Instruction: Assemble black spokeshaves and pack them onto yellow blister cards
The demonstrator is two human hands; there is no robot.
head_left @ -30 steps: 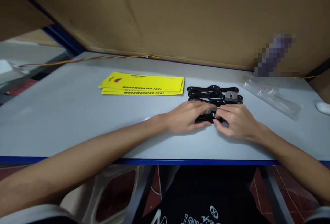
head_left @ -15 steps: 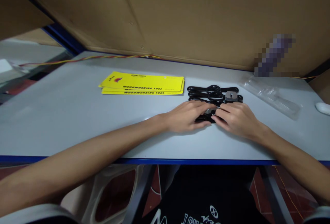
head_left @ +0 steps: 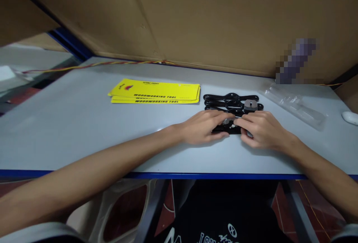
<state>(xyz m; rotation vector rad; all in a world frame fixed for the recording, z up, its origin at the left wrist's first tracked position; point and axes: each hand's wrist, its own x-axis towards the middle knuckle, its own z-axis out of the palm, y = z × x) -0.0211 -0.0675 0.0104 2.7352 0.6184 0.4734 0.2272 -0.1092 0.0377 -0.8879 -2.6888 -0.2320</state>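
Note:
Several black spokeshaves lie in a row on the grey table, the farthest spokeshave [head_left: 231, 97] fully in sight. On the second one rests a flat metal blade [head_left: 251, 104] with a slot. My left hand [head_left: 205, 126] is closed around the left end of the nearest spokeshave [head_left: 229, 127], thumb on the near side. At that tool's right end, my right hand [head_left: 261, 129] has its fingers curled, the index finger reaching to the tool's middle. A bit of grey metal shows beneath the right fingers; most of it is hidden.
Left of the tools lies a stack of yellow printed cards [head_left: 156, 90]. Clear plastic packaging [head_left: 296, 105] is at the right, with a white mouse-like object [head_left: 350, 117] by the right edge. A cardboard wall [head_left: 195, 23] and a twisted wire [head_left: 112, 63] run along the back.
My right hand has shifted slightly right, its thumb drawing back from the middle of the nearest spokeshave and uncovering more of it. My left hand stays in place.

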